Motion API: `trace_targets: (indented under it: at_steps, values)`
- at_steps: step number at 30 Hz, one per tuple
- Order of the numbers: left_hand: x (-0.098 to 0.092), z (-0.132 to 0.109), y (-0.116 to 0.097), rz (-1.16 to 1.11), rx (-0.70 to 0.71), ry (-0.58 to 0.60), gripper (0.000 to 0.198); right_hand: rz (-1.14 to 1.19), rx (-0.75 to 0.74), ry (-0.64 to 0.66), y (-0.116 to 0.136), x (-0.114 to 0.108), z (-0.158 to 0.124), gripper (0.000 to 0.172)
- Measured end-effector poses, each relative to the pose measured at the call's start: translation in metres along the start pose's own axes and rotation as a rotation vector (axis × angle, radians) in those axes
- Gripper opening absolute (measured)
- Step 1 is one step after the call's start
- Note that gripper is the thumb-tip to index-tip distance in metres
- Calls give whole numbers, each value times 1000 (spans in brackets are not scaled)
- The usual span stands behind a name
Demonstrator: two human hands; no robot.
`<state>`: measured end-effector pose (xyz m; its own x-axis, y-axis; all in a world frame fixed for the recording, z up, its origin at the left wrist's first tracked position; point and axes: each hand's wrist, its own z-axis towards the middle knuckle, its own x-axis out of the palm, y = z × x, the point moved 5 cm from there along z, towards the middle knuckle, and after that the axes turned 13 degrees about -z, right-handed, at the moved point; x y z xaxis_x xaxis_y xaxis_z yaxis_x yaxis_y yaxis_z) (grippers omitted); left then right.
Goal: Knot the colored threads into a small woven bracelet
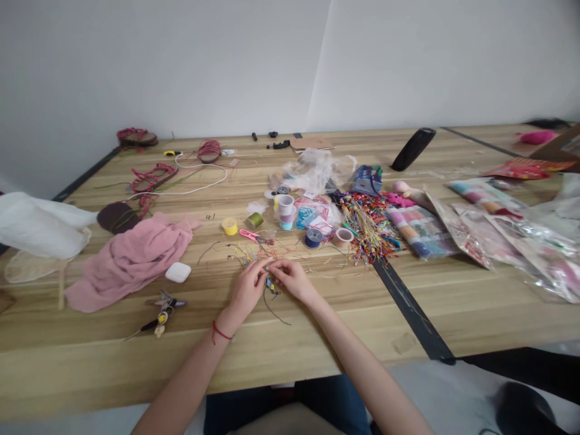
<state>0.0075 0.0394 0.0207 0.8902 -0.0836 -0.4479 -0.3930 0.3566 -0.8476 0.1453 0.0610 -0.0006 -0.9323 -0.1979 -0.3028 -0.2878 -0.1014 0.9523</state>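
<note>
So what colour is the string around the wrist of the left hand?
It's red. The thin cord shows best in the head view.

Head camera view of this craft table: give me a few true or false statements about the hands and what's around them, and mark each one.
1. The left hand wears a red string around its wrist. True.
2. The right hand holds scissors. False: together with the left hand, it pinches thin cords.
3. A white earbud case lies on the wooden table just right of a pink cloth. True.
4. The large bundle of multicoloured threads lies left of the hands. False: the bundle of multicoloured threads lies to their right, farther across the table.
</note>
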Motion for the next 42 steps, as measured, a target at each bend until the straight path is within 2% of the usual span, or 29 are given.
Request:
trace_targets:
  at_steps: [14, 42]
  values:
    - [3, 0, -2, 45, 85, 29, 43, 21, -21, -11, 4, 4, -1, 29]
    - [3, 0, 1, 38, 61, 47, 43, -26, -41, 9, 8, 1, -3, 19]
